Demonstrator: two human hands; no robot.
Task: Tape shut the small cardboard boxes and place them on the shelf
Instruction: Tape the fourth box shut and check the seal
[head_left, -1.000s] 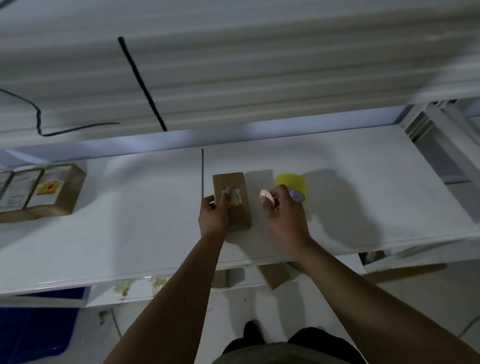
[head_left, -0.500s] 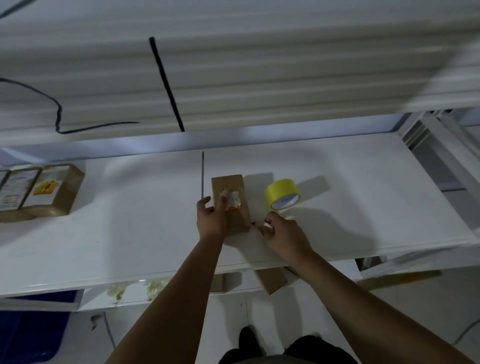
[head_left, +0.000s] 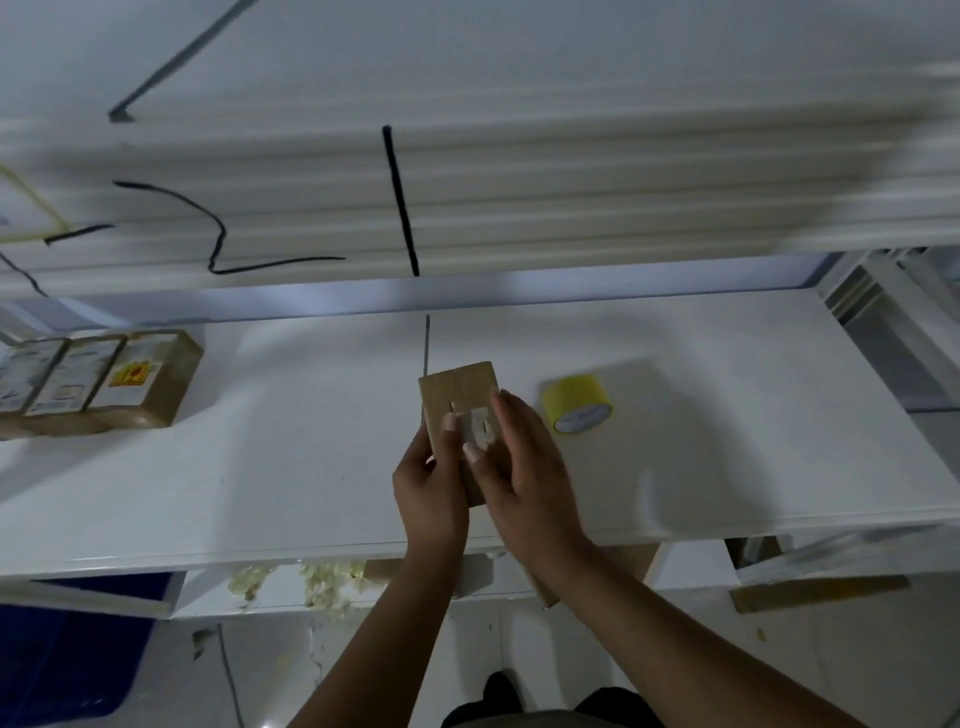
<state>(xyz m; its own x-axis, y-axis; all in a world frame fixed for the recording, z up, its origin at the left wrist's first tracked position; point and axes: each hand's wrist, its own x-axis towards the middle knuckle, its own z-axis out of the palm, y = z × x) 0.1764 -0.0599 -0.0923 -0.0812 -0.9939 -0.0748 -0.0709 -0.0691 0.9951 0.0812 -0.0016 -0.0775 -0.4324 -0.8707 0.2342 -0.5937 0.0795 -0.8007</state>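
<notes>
A small brown cardboard box (head_left: 460, 387) sits at the middle of the white shelf (head_left: 727, 415), its top seam showing. My left hand (head_left: 431, 483) grips its left side with the thumb on top. My right hand (head_left: 524, 478) grips its right side, thumb lying over a pale label on the lid. A yellow roll of tape (head_left: 576, 402) lies on the shelf just right of the box, untouched. Three taped boxes with labels (head_left: 93, 384) stand in a row at the far left of the same shelf.
A white corrugated wall with black cables (head_left: 400, 202) rises behind the shelf. Below the shelf's front edge are cardboard pieces (head_left: 815, 592), pale crumbs (head_left: 317, 582) and a dark blue bin (head_left: 67, 654). A white frame (head_left: 883, 306) closes the right end.
My right hand left the shelf surface near the tape roll and now holds the box's right side. The view has shifted, and the box looks turned or lifted slightly.
</notes>
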